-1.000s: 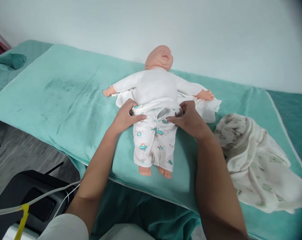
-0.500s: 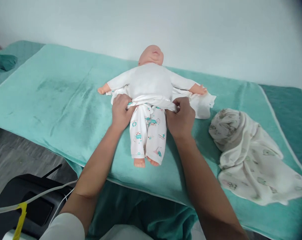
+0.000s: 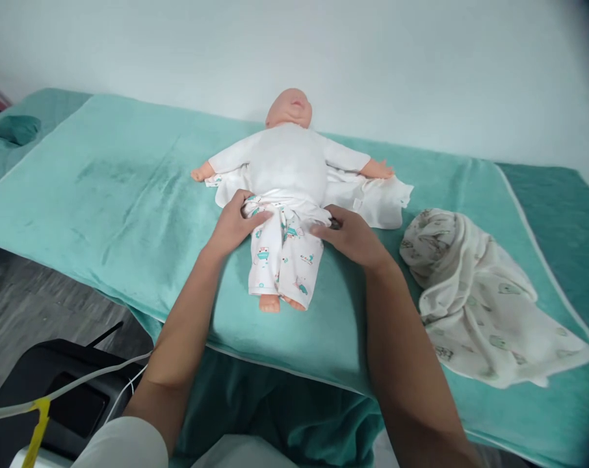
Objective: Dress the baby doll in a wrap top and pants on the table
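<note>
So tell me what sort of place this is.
Probably a baby-care practice room: a baby doll lies on a teal towel over a raised bed, the left hand and right hand at its printed trousers, a patterned cloth beside it.

left of the doll [image 3: 289,162] you are seeing open teal towel [image 3: 119,188]; to its right, a crumpled printed cloth [image 3: 474,292] is blocking your path.

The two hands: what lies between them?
In the head view, the waist of the doll, in printed trousers, lies between the left hand and the right hand; both touch the waistband.
</note>
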`<state>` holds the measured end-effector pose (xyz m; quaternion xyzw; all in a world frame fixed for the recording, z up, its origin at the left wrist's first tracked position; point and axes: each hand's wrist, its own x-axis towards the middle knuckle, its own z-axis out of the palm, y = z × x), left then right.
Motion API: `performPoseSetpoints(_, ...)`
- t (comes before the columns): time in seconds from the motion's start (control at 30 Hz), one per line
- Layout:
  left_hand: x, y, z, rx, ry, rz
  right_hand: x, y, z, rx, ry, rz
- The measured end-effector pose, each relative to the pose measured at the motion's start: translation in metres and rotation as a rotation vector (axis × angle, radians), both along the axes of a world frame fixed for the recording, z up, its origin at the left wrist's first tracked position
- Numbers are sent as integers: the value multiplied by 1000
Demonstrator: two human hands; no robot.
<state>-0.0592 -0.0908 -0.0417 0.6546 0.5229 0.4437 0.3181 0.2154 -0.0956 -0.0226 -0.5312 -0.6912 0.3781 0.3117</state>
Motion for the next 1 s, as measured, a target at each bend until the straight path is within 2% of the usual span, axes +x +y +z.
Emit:
performPoseSetpoints(0.1,-8,-11,1,-14,26,-68,3,-6,5,-91,11,82)
performPoseSetpoints(0.2,-8,-18,-3,82,135,-41,-3,-15,5,-102,6,72)
performPoseSetpoints(0.27,-6,-22,-10,205,222,10,-10,-23,1,-12,-16,18)
performPoseSetpoints(0.37,-6,-26,-23,361,307,134,-20,-34,-7,220,-44,-131)
performPoseSetpoints(0.47,-6,-29,-27,340,293,192,-26,-38,-13,350,-40,-267)
performPoseSetpoints(0.57,-4,-31,-19,191,206,149,-26,-36,-15,288,-10,-275)
performPoseSetpoints(0.67,-4,-39,-10,75,109,51,-20,-37,-13,145,3,-190)
performPoseSetpoints(0.8,-10,-58,-10,93,78,-99,-12,-52,-11,-11,2,-34)
performPoseSetpoints(0.87,-12,-66,-15,167,97,-117,-12,-60,-14,25,20,-17)
performPoseSetpoints(1.0,-13,-73,-24,271,142,-58,-18,-70,-24,297,24,-107)
